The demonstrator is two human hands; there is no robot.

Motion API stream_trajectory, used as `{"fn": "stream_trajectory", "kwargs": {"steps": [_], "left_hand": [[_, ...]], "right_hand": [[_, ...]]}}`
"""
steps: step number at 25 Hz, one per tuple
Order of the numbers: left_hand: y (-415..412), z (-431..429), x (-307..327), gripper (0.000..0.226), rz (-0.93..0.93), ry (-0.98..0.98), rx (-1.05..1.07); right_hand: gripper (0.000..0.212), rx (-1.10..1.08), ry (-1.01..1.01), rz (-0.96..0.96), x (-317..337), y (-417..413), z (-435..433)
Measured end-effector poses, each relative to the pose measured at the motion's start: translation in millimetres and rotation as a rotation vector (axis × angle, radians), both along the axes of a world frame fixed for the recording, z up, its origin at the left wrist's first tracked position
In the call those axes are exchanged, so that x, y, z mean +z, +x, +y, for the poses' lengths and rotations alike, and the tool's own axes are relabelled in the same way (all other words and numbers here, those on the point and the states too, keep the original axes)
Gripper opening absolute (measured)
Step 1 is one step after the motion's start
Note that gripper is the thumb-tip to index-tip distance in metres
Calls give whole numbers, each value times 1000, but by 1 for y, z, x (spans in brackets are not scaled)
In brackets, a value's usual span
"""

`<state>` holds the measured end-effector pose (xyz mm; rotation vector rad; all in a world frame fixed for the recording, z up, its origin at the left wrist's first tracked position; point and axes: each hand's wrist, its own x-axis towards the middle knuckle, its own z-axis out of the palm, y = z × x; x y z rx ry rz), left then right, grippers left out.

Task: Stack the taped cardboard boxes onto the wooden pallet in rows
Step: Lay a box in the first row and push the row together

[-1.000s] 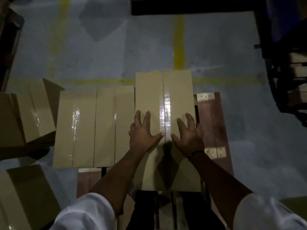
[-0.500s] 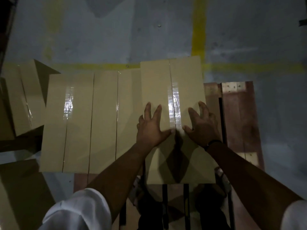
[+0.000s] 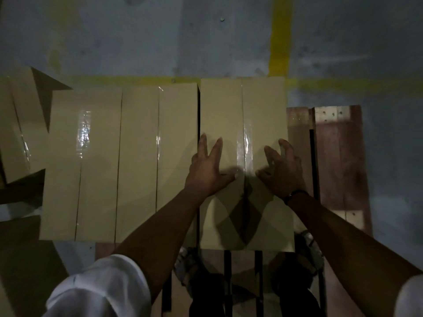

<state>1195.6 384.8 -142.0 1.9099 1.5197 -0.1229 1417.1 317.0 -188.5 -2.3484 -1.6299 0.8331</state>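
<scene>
Three taped cardboard boxes lie side by side on the wooden pallet [image 3: 338, 156]. The right box [image 3: 242, 106] has clear tape down its middle seam. My left hand [image 3: 209, 168] rests flat on its left flap with fingers spread. My right hand [image 3: 282, 168] rests on its right flap, fingers spread and slightly curled. Neither hand grips anything. The middle box [image 3: 158, 156] and the left box [image 3: 84, 161] stand in the same row, touching one another. A narrow dark gap separates the right box from the middle box.
More cardboard boxes [image 3: 20, 124] sit off the pallet at the left, one tilted. Bare reddish pallet boards show to the right of the row. Yellow floor lines [image 3: 280, 35] cross the grey concrete beyond. My sandalled feet stand on the pallet slats below the right box.
The right box has slid back towards the far edge and closer in line with the other two under both hands. The view has moved nearer and more directly above the row.
</scene>
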Motion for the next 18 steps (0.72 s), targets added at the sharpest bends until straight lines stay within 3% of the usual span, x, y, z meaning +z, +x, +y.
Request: {"fn": "stream_trajectory", "kwargs": {"steps": [8, 15, 18], "left_hand": [[-22, -17, -12, 103, 137, -22, 116], [-51, -51, -12, 96, 203, -22, 4], [-57, -57, -10, 93, 162, -31, 43]], "right_hand": [[92, 152, -79, 86, -11, 8, -15], [103, -333, -132, 282, -17, -6, -31], [106, -436, -130, 334, -19, -14, -44]]}}
